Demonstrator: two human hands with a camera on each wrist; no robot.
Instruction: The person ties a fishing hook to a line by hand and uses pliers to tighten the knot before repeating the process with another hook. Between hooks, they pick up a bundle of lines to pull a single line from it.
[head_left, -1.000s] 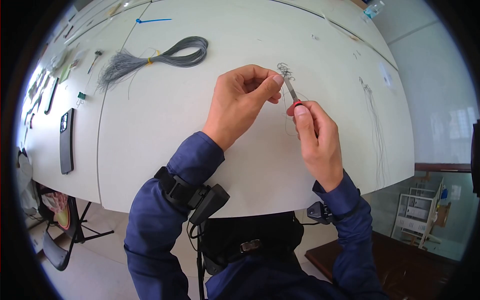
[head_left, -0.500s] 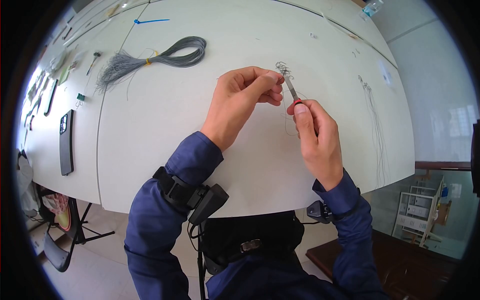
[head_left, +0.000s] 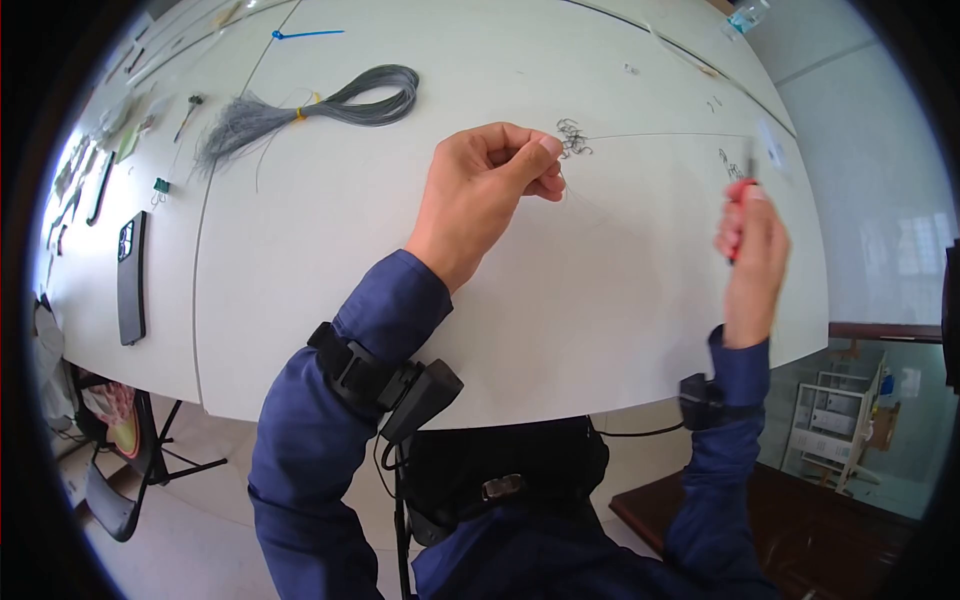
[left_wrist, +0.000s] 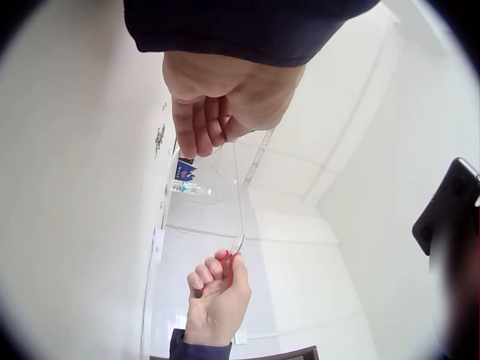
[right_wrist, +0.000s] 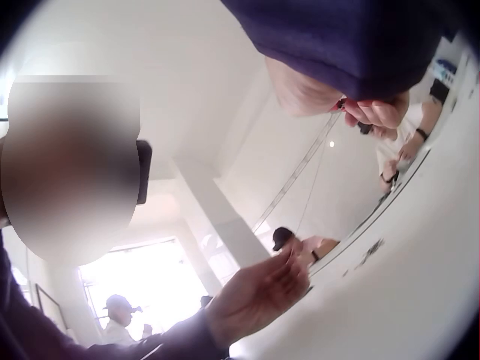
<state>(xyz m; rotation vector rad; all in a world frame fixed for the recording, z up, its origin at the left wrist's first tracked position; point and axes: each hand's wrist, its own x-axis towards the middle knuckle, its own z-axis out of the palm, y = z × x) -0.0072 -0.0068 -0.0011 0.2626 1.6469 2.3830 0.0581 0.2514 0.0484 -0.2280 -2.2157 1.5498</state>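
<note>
Left hand (head_left: pixel 490 180) has one thin line (head_left: pixel 665 134) pinched, right hand (head_left: pixel 755 245) grips one pair of red-handled pliers (left_wrist: pixel 234 259) — line runs straight between them over the table (head_left: pixel 600 310), one hook pile (head_left: pixel 572 138) just past the left.

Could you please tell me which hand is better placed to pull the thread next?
The right hand, probably: it grips the red-handled pliers, whose tips appear to meet the thread. The left hand pinches it near the small hooks, so seems better for holding.

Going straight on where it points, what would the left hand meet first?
Probably the small hooked pieces just beyond the left hand, though depth is unclear and it may pass above them.
</note>
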